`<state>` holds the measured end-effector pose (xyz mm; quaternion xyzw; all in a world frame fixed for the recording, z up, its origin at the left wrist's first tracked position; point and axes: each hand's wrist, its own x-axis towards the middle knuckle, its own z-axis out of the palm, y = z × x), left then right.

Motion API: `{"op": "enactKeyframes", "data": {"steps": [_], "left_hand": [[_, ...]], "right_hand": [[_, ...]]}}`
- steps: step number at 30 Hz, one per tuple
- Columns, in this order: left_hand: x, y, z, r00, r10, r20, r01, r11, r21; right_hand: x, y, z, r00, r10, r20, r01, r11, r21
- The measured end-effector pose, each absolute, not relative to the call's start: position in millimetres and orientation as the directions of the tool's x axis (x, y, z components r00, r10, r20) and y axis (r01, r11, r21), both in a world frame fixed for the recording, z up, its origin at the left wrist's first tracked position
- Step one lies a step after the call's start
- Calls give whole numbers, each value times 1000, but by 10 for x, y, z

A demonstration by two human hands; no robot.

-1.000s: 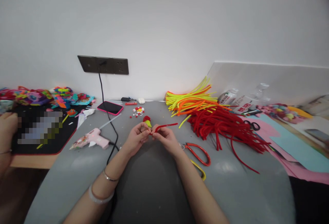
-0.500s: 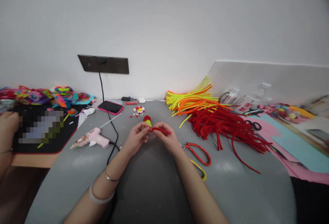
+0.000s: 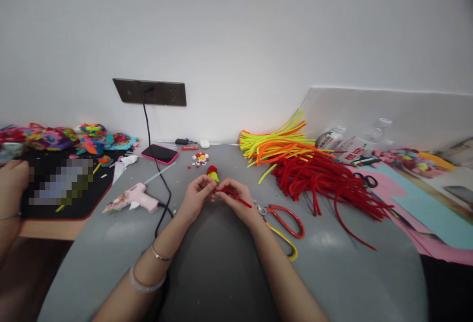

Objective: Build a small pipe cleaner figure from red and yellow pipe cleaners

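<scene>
Left grip [image 3: 196, 199] pinches a red-and-yellow piece [image 3: 213, 174], right grip [image 3: 238, 188] a red strip [image 3: 242, 200], over a grey table [image 3: 332, 268] by a white wall [image 3: 229, 46].

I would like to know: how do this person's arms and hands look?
Left hand and right hand are ungloved, no sleeves showing. The left forearm wears a thin silvery bangle and a thicker whitish bangle; the right forearm shows no ornament.

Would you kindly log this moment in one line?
Left hand: holds red-yellow piece; right hand: holds red strip; glue gun: on table
</scene>
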<state>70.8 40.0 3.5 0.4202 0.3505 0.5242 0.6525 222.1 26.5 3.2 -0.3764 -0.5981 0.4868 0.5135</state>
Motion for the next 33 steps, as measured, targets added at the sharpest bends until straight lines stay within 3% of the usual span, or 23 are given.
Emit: {"op": "enactKeyframes", "data": {"steps": [6, 14, 33], "left_hand": [[710, 405, -12, 249, 968, -20, -437, 130, 890], [701, 408, -14, 210, 978, 14, -444, 83, 892], [692, 424, -34, 179, 984, 14, -429, 65, 901]], "right_hand": [[2239, 301, 26, -60, 937, 345, 84, 349, -933], [2266, 277, 65, -152, 888, 433, 124, 452, -884], [2301, 267, 92, -197, 850, 489, 152, 519, -841]]}}
